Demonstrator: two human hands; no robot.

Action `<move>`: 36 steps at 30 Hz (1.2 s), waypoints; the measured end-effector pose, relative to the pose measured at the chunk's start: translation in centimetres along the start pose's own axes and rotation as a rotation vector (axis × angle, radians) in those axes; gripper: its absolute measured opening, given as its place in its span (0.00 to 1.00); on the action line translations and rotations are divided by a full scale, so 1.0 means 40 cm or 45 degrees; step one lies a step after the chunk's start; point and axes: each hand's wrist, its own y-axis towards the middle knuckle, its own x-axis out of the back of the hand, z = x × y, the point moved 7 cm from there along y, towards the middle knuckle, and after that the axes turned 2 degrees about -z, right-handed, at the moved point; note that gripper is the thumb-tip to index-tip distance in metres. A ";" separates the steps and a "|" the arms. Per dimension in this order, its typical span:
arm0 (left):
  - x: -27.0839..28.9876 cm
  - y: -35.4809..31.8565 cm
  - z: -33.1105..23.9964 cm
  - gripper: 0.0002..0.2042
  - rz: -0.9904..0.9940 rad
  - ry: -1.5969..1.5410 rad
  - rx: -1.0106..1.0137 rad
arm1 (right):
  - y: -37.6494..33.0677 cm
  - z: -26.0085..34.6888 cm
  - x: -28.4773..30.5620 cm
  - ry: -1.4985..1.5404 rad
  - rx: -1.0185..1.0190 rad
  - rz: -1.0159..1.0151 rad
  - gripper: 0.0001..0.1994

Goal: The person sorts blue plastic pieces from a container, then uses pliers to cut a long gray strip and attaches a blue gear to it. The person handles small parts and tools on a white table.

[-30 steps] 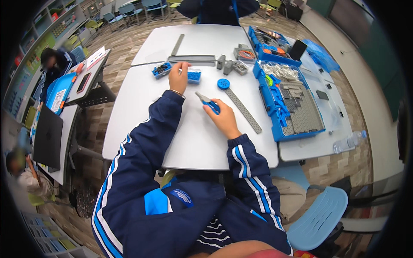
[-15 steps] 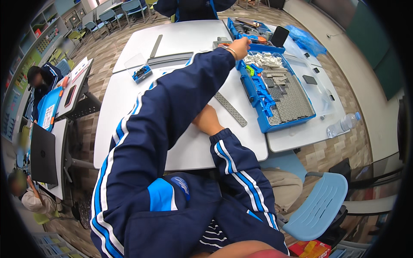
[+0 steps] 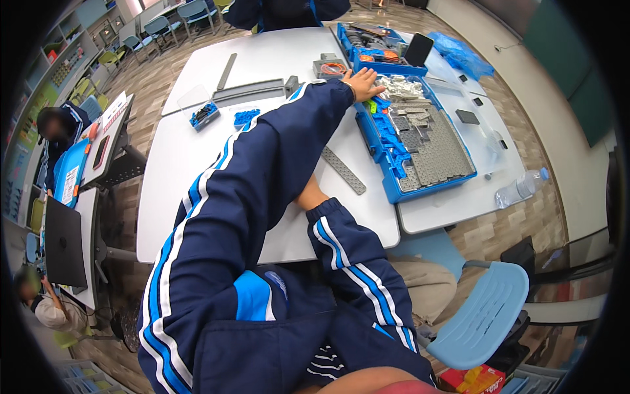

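Observation:
My left arm reaches across my body to the far right. My left hand [image 3: 363, 85] is spread over the corner of a blue box [image 3: 430, 194] of building parts, with nothing visible in its fingers. White pieces [image 3: 401, 87] and a lime green piece [image 3: 372, 106] lie in the box close to that hand. Along the box's left side run blue plastic pieces [image 3: 394, 141], beside grey perforated plates [image 3: 446, 154]. My right hand [image 3: 311, 196] rests low over the white table [image 3: 289, 233]. The left sleeve covers its fingers. A long grey perforated strip [image 3: 344, 171] lies near it.
A second blue box [image 3: 387, 67] stands behind the first, with a black phone [image 3: 419, 49] upright at it. Orange cable [image 3: 333, 68], a grey tray [image 3: 249, 92] and small boxes of blue parts [image 3: 205, 115] sit farther off. At right stands a water bottle [image 3: 522, 189]; a person [image 3: 289, 13] is opposite.
My left hand has gone from closed fingers to spread ones and come slightly nearer, over the box corner. The orange cable behind it now shows fully. My right hand stays under the left sleeve.

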 end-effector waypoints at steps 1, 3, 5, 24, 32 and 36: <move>0.009 -0.001 -0.008 0.46 0.047 0.006 0.023 | 0.001 -0.010 -0.012 -0.020 -0.057 0.147 0.25; 0.077 -0.016 -0.040 0.45 -0.147 -0.126 0.011 | 0.006 -0.017 -0.024 -0.037 -0.129 0.355 0.31; 0.148 -0.055 -0.087 0.43 -0.271 -0.095 -0.073 | 0.026 0.034 0.019 -0.071 0.084 0.093 0.22; 0.131 -0.633 -0.014 0.19 0.038 -0.001 -0.297 | -0.165 0.130 0.180 -0.047 -0.148 -0.009 0.25; 0.159 -0.694 -0.008 0.16 -0.122 0.025 -0.240 | -0.184 0.131 0.195 -0.026 -0.157 -0.010 0.25; 0.182 -0.703 -0.013 0.14 -0.301 0.132 -0.286 | -0.184 0.128 0.195 -0.026 -0.157 -0.011 0.25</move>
